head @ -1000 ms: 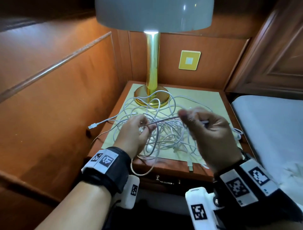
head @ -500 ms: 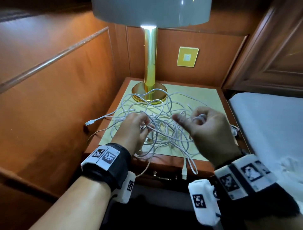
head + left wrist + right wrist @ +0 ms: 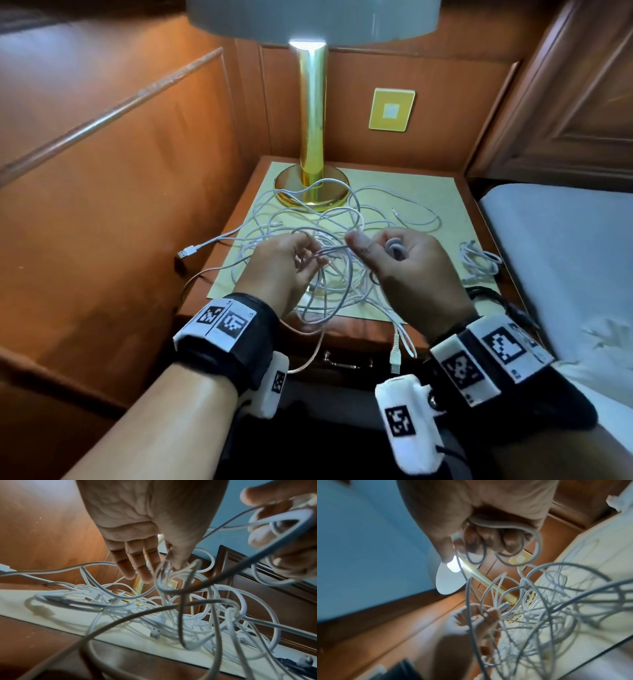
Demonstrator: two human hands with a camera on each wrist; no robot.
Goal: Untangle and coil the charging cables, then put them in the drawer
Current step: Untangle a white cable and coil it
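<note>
Snags were the likely trouble, since a hard pull could tighten the knot or drag cables off the nightstand [image 3: 342, 329].
Left hand [image 3: 281, 270] hovered over the tangle [image 3: 329, 274], thumb and forefinger pinching one strand, other fingers loosely spread; the right hand [image 3: 407, 267] gripped small loops of that cable in curled fingers. The tangle lay on the mat [image 3: 428, 192] just beneath and between both hands, by the lamp [image 3: 312, 192]; the drawer [image 3: 349, 359] sat closed below, plugs dangling over it.
</note>
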